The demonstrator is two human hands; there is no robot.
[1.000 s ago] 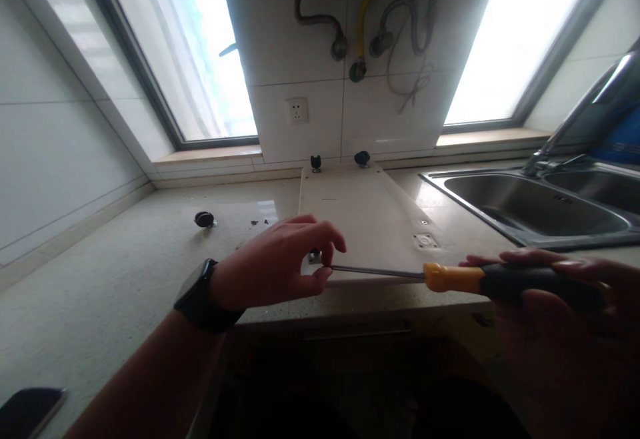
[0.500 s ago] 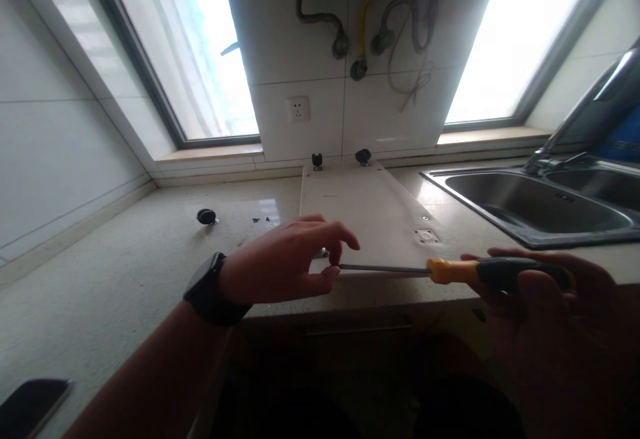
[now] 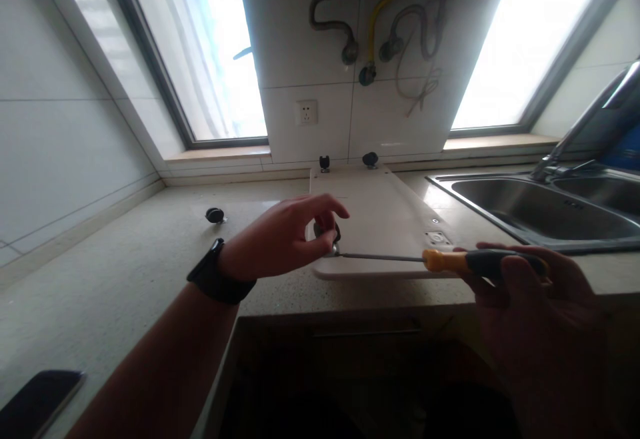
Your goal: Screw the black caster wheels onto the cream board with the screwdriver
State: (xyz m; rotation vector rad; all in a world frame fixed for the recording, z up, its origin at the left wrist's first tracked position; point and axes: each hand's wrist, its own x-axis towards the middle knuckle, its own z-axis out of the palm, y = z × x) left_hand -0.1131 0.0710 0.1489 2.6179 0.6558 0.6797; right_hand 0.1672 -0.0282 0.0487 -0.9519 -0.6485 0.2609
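My right hand (image 3: 535, 305) is wrapped round the yellow and black handle of a screwdriver (image 3: 450, 261), held nearly level. Its shaft points left, and the tip meets the metal base of a caster wheel (image 3: 337, 231) at the near left corner of a white board (image 3: 380, 209). Over that caster, my left hand (image 3: 285, 232) has its thumb and fingers closed, hiding much of the wheel. Two more casters stand upright at the board's far edge, a left one (image 3: 325, 163) and a right one (image 3: 370, 159). A bare square mark with holes (image 3: 437, 237) shows at the near right corner.
A loose caster (image 3: 215, 215) lies on the speckled countertop (image 3: 150, 252) to the left. A phone (image 3: 40, 399) rests at the lower left. On the right is a steel sink (image 3: 480, 189) with a faucet (image 3: 575, 119). The wall carries a socket (image 3: 307, 112) and hoses (image 3: 373, 32).
The screwdriver tip has moved from my left fingertips to the caster's base, and the wheel now shows between my fingers. The whole view has shifted slightly.
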